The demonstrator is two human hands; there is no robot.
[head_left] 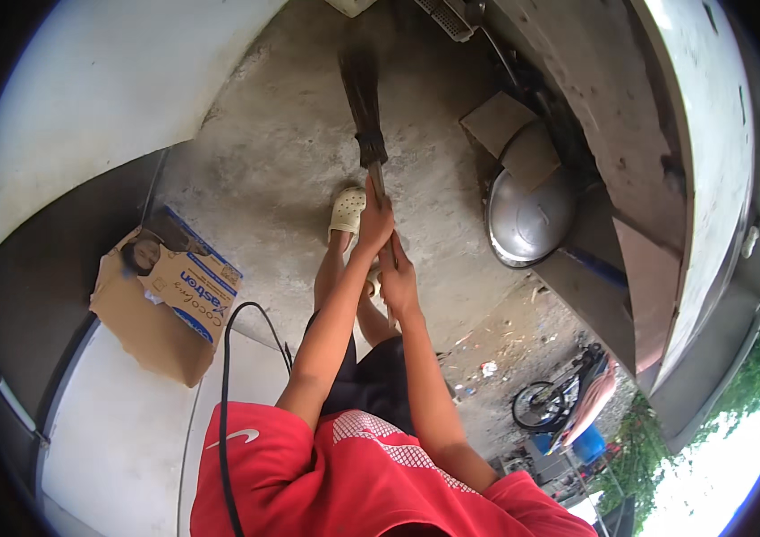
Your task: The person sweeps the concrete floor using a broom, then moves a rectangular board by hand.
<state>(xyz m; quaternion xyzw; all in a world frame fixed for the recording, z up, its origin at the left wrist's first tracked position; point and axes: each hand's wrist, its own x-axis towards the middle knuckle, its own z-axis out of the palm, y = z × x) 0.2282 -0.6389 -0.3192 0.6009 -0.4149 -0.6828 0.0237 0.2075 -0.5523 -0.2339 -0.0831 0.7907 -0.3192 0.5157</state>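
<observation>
A broom with dark bristles and a wooden handle reaches away from me over the concrete floor, its far bristle tips blurred. My left hand is wrapped round the handle just below the bristle binding. Closer to my body, my right hand grips the same handle. The handle's lower end is mostly hidden behind my right hand and forearm. One cream clog on my foot shows beside my left hand; the other foot is largely covered by my arms.
An opened cardboard box lies at the left on a white surface. To the right, a large round metal lid leans beside flat cardboard. Farther lower right are scattered litter, a motorcycle and a blue container. A black cable hangs by my left arm.
</observation>
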